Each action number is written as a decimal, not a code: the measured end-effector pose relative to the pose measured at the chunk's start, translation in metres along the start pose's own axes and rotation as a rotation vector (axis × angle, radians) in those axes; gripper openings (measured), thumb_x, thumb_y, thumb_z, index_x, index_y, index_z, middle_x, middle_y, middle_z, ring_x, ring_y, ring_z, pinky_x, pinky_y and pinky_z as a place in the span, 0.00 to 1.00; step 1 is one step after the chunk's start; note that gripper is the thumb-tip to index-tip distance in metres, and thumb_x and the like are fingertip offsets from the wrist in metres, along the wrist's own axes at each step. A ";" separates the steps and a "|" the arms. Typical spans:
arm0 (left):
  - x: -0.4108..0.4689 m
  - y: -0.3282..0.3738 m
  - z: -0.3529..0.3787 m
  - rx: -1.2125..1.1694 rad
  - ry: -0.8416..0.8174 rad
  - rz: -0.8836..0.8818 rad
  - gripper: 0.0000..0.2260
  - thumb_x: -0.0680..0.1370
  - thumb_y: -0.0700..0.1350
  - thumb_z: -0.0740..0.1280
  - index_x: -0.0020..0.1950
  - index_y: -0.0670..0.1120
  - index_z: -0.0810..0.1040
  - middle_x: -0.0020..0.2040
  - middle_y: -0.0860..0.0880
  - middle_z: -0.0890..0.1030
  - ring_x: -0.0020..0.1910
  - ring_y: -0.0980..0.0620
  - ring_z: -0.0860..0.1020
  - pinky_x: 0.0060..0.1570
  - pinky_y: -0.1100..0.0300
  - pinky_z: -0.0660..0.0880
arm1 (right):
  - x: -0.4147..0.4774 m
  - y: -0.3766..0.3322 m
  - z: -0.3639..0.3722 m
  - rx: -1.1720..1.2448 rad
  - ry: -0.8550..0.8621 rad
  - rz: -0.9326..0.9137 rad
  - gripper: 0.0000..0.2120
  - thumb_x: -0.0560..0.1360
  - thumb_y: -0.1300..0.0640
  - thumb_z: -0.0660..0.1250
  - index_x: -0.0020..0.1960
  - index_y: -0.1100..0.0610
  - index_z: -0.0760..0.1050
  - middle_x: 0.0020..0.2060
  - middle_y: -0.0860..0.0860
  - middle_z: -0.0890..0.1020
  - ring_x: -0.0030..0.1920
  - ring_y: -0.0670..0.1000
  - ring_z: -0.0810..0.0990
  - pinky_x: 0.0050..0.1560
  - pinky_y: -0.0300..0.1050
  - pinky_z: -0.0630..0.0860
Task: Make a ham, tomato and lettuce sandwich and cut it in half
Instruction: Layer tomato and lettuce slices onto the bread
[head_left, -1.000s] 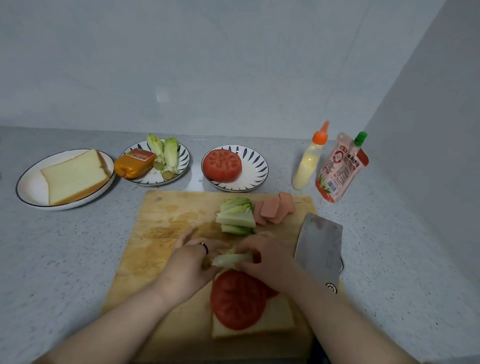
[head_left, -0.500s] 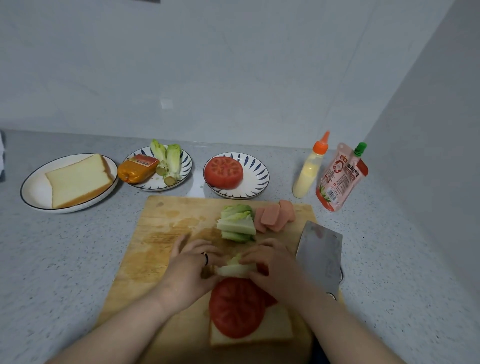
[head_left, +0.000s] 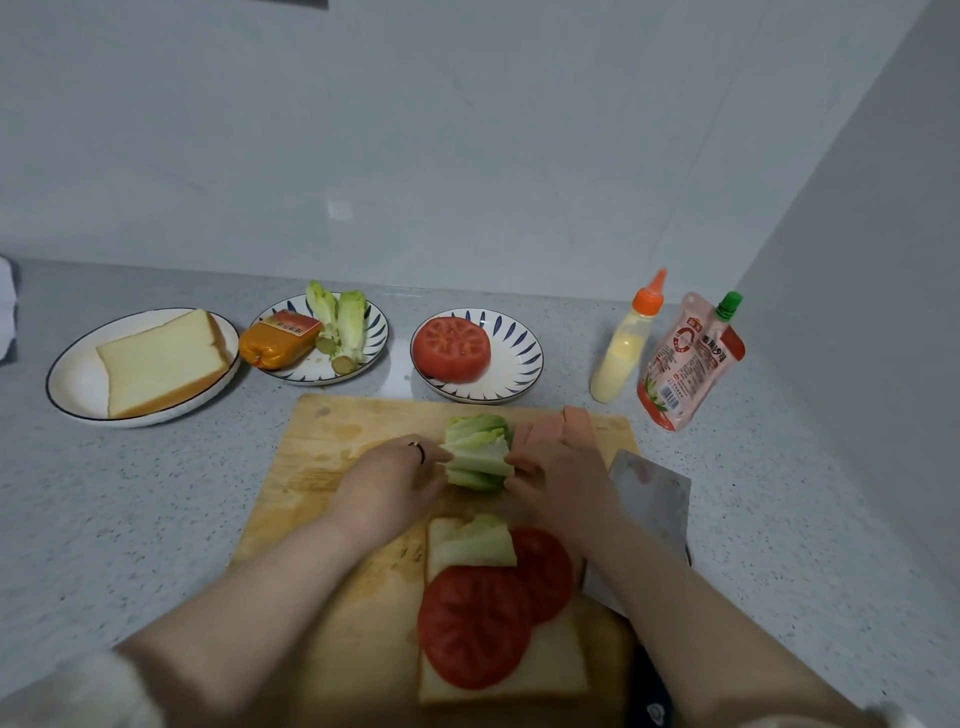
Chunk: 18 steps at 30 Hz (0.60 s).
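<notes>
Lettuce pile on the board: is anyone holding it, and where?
Yes, by its two sides: the left hand grips the lettuce pile at its left edge, the right hand at its right edge. Whether it is lifted cannot be told.

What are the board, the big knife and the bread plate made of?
The cutting board looks like wood: tan and matte, with grain lines and stains. The cleaver blade looks like metal: flat, grey and dully shiny. The bread plate is probably glazed ceramic: smooth, glossy white with a thin dark rim, though it could be another hard material.
</notes>
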<state>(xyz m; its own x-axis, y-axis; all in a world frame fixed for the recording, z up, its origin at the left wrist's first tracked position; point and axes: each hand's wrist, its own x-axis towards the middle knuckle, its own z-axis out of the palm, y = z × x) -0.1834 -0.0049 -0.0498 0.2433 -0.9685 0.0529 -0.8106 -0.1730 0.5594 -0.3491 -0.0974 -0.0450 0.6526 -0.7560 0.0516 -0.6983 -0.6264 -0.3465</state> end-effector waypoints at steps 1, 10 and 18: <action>0.008 0.001 0.002 0.084 -0.003 0.024 0.15 0.76 0.46 0.62 0.63 0.49 0.73 0.64 0.52 0.74 0.63 0.53 0.71 0.61 0.62 0.66 | 0.006 -0.001 0.002 -0.043 -0.030 -0.007 0.16 0.74 0.50 0.62 0.61 0.49 0.74 0.58 0.49 0.77 0.63 0.52 0.67 0.64 0.46 0.61; 0.039 -0.005 0.017 0.445 -0.073 0.083 0.20 0.77 0.53 0.60 0.68 0.53 0.66 0.67 0.53 0.69 0.67 0.51 0.64 0.67 0.60 0.54 | 0.030 -0.009 0.019 -0.302 -0.099 -0.104 0.17 0.75 0.52 0.58 0.63 0.53 0.69 0.61 0.53 0.71 0.63 0.56 0.64 0.63 0.51 0.56; 0.040 -0.007 0.014 0.514 -0.037 0.196 0.17 0.78 0.54 0.56 0.66 0.53 0.69 0.64 0.56 0.71 0.65 0.55 0.66 0.67 0.61 0.51 | 0.027 -0.015 0.014 -0.408 0.113 -0.217 0.06 0.61 0.48 0.72 0.35 0.49 0.79 0.34 0.45 0.81 0.40 0.48 0.80 0.44 0.36 0.70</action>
<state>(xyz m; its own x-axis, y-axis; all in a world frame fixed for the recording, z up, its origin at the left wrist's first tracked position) -0.1755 -0.0454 -0.0634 0.0501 -0.9954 0.0813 -0.9968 -0.0449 0.0654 -0.3169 -0.1062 -0.0517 0.7757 -0.6014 0.1914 -0.6229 -0.7783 0.0790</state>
